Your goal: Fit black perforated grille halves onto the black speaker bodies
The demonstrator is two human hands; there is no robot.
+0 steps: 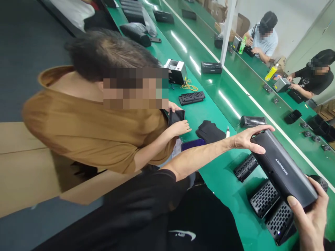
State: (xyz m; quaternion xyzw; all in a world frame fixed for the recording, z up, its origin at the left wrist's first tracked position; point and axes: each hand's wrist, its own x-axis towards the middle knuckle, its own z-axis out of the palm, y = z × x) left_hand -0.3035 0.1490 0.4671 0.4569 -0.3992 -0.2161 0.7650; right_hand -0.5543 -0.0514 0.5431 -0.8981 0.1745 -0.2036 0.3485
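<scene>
Both my hands hold a long black speaker housing [284, 167] marked MERKURY, tilted above the green bench. My left hand [252, 139] grips its far left end, thumb on the near face and fingers over the top edge. Around the near right end closes my right hand [311, 209], with the thumb on the front. Under the housing, several black perforated grilles [264, 198] lie on the bench, partly covered by it and by my right hand.
To my left sits a co-worker in a brown shirt [104, 122], handling a dark part [176, 116]. Black cloth pieces [210, 131] and another housing [252, 121] lie on the green bench [222, 167]. A white post [227, 33] rises near the conveyor belt; two people work across it.
</scene>
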